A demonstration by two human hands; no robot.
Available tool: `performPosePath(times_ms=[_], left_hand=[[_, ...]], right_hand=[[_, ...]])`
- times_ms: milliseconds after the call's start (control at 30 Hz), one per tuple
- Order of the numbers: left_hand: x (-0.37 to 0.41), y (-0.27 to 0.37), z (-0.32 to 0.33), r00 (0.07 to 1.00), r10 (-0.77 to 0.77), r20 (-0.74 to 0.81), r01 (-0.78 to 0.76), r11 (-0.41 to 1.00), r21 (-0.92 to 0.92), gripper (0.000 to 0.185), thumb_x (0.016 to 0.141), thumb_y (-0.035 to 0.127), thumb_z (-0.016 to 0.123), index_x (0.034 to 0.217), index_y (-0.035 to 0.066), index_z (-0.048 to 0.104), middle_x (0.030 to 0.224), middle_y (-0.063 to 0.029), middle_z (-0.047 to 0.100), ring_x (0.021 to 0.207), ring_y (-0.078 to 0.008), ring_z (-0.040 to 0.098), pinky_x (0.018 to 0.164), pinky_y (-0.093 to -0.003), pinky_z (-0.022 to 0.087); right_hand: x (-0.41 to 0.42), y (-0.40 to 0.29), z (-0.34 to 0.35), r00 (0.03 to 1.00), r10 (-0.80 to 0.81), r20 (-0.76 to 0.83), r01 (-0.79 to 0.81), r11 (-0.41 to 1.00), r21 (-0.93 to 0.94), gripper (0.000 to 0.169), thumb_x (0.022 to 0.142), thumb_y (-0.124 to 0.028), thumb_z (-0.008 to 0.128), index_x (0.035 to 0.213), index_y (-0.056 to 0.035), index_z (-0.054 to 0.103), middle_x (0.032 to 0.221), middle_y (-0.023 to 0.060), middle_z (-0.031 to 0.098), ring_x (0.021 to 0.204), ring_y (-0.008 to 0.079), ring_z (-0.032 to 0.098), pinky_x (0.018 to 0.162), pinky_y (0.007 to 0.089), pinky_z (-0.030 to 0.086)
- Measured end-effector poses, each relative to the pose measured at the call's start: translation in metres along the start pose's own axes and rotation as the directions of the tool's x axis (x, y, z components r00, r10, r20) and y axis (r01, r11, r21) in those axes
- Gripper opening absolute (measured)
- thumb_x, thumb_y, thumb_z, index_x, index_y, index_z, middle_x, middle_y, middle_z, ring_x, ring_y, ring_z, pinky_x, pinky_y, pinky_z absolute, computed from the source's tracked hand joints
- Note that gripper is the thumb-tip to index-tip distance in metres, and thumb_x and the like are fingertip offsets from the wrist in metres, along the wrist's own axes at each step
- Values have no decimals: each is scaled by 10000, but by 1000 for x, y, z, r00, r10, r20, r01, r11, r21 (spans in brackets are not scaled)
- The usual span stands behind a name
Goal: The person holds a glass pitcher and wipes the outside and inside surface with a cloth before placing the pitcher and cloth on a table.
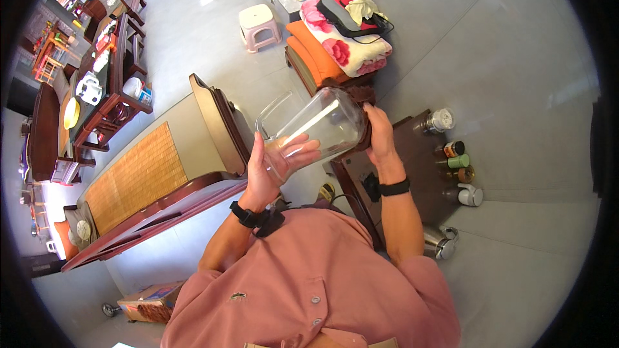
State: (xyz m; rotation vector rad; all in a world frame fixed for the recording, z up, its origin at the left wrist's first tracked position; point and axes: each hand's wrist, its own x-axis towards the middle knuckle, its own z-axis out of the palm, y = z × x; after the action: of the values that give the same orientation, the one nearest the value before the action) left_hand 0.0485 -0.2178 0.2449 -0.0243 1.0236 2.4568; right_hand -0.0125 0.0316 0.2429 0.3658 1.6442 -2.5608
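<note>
A clear pitcher (326, 123) with a loop handle is held tilted in front of my chest. My left hand (280, 157) supports it at its lower-left end, palm and fingers seen through the clear wall. Against its other end my right hand (379, 130) presses a dark brown cloth (365, 96), its fingers partly hidden by the cloth. The handle points up and to the left, free of both hands.
A dark wooden side table (411, 169) at the right bears jars, a white lidded pot (470, 195) and a steel kettle (441, 242). Folded blankets (338, 48) lie ahead, near a plastic stool (260, 26). A wooden sofa (193, 130) stands left.
</note>
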Motion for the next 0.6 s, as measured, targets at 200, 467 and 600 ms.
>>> performPosePath(times_ms=[200,467,600], left_hand=[[0,-6,-2,998,22,-62,-25,998,-57,954,1001,762,215,1368,-42,573,1356,-269,621,1279,-425,586,1170,-526,354],[13,-5,-8,999,47,19,-48,997,56,999,978,802,185,1394,-32,546,1407,-196,599,1302,-397,568,1171,-520,355],[16,-11,8,983,71,-168,-50,991,126,963,976,808,192,1430,17,498,1403,-110,581,1289,-251,570,1130,-450,416]], right_hand=[[-25,15,-2,930,-365,-33,243,680,-692,340,1038,-230,522,1034,88,640,927,156,682,853,282,625,758,397,478],[-44,13,48,601,-614,511,616,-50,-786,588,883,-84,570,1453,45,501,1469,260,507,1373,429,478,1155,516,357],[-45,14,90,607,-453,653,744,34,-667,533,827,-117,623,1330,56,586,1351,229,610,1282,404,562,1126,516,393]])
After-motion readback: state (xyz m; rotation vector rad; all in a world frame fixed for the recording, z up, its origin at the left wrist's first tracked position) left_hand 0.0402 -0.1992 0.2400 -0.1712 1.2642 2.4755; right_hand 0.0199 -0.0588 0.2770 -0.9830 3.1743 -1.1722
